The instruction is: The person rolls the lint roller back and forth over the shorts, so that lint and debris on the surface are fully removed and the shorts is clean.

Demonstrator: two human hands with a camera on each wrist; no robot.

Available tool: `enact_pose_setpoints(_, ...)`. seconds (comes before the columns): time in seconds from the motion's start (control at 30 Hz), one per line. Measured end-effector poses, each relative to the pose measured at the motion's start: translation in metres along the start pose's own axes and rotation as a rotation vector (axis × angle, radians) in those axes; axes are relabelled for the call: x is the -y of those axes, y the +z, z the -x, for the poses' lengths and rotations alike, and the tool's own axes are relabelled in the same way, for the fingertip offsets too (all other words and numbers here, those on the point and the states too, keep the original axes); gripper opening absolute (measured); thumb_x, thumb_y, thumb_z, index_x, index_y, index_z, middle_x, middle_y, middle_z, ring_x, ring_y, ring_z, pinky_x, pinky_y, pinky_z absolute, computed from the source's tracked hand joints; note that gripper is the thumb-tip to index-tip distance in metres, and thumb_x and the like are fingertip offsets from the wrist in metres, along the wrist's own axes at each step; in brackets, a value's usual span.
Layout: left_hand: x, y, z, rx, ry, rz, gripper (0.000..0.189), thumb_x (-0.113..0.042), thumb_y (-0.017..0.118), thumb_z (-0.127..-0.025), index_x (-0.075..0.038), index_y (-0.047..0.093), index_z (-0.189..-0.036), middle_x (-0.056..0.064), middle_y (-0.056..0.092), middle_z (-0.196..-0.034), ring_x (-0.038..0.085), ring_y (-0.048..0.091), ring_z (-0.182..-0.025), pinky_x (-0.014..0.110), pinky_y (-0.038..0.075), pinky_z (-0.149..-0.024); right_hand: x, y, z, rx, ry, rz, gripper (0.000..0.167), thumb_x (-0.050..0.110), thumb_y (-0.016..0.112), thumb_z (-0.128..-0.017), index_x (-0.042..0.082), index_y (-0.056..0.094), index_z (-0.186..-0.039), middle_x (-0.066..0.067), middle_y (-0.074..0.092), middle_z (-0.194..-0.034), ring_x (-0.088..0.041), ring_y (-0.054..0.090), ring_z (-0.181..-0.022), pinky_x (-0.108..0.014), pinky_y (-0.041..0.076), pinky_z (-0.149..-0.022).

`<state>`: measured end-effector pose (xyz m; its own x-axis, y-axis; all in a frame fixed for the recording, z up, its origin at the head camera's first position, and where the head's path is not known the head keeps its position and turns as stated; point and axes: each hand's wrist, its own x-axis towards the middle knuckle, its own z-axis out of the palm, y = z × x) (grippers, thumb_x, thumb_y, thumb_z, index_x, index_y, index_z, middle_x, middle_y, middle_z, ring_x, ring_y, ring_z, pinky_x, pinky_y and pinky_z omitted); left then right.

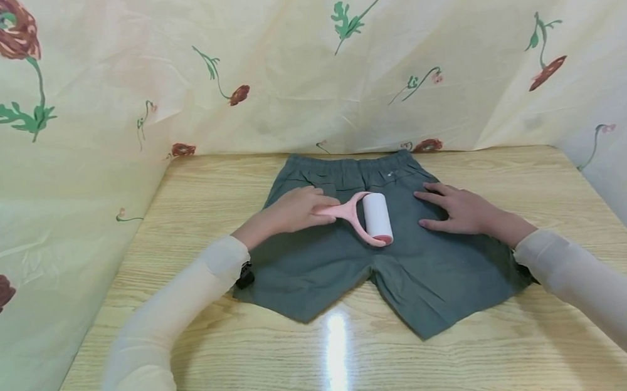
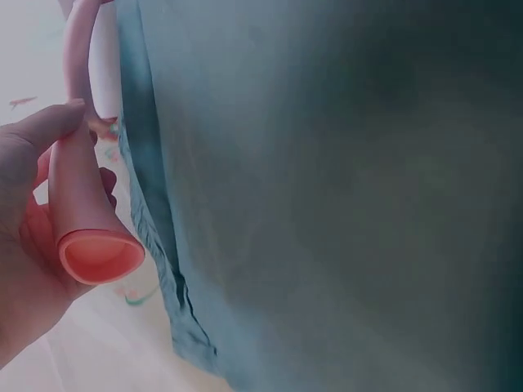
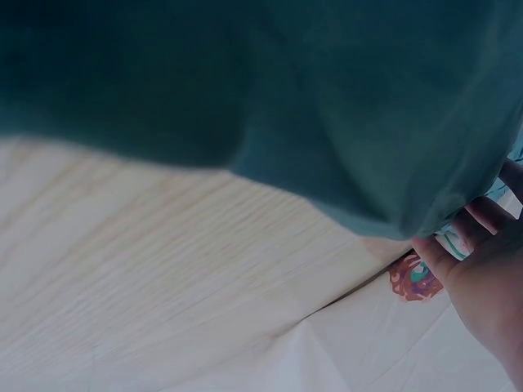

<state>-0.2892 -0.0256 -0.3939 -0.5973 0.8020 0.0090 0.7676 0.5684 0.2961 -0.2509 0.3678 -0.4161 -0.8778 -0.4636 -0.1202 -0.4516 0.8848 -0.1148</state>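
Observation:
Dark green shorts lie spread on the wooden table, waistband toward the back and legs toward the front. My left hand grips the pink handle of a lint roller, whose white cylinder rests on the middle of the shorts below the waistband. In the left wrist view, thumb and fingers wrap the handle, and its hollow pink end faces the camera. On the right side of the shorts rests my right hand, fingers spread on the fabric and holding nothing.
The light wood table carries the shorts, and a bright light reflection shows near its front. A cream curtain with printed red flowers hangs behind it and at both sides. Dark wrist devices sit under the pale sleeves.

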Motion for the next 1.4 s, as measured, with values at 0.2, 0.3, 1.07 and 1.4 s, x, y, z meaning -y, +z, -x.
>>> enact_pose_setpoints(0.2, 0.011, -0.005, 0.013, -0.006, -0.040, 0.078, 0.045, -0.040, 0.067, -0.099, -0.018, 0.066, -0.138, 0.005, 0.065, -0.098, 0.018, 0.049, -0.082, 0.029, 0.034, -0.069, 0.000, 0.000, 0.001, -0.003, -0.005, -0.001, 0.077, 0.052, 0.060, -0.098, 0.006, 0.040, -0.157, -0.030, 0.032, -0.160, -0.053, 0.034, -0.144, -0.068, 0.036, -0.109)
enact_pose_setpoints(0.3, 0.016, -0.008, 0.018, 0.003, -0.042, 0.108, 0.045, -0.039, 0.068, -0.098, -0.017, 0.067, -0.138, 0.005, 0.063, -0.095, 0.018, 0.047, -0.081, 0.029, 0.033, -0.069, 0.000, 0.000, 0.002, -0.004, -0.010, -0.007, 0.077, 0.052, 0.060, -0.098, 0.006, 0.040, -0.157, -0.030, 0.031, -0.160, -0.054, 0.033, -0.144, -0.068, 0.036, -0.109)
enact_pose_setpoints(1.07, 0.066, -0.031, 0.077, 0.052, -0.159, 0.401, 0.047, -0.026, 0.074, -0.095, -0.007, 0.066, -0.137, 0.010, 0.064, -0.097, 0.019, 0.046, -0.081, 0.032, 0.038, -0.072, 0.000, 0.000, 0.002, 0.001, -0.016, -0.012, 0.077, 0.051, 0.060, -0.099, 0.006, 0.039, -0.157, -0.030, 0.030, -0.161, -0.054, 0.031, -0.145, -0.067, 0.034, -0.110)
enact_pose_setpoints(1.4, 0.083, -0.038, 0.102, 0.034, -0.258, 0.413, 0.045, -0.022, 0.074, -0.095, -0.006, 0.066, -0.136, 0.010, 0.061, -0.090, 0.020, 0.044, -0.077, 0.033, 0.037, -0.069, 0.001, -0.002, 0.001, 0.024, 0.002, -0.030, 0.078, 0.052, 0.060, -0.098, 0.007, 0.038, -0.158, -0.029, 0.029, -0.162, -0.054, 0.030, -0.146, -0.067, 0.034, -0.111)
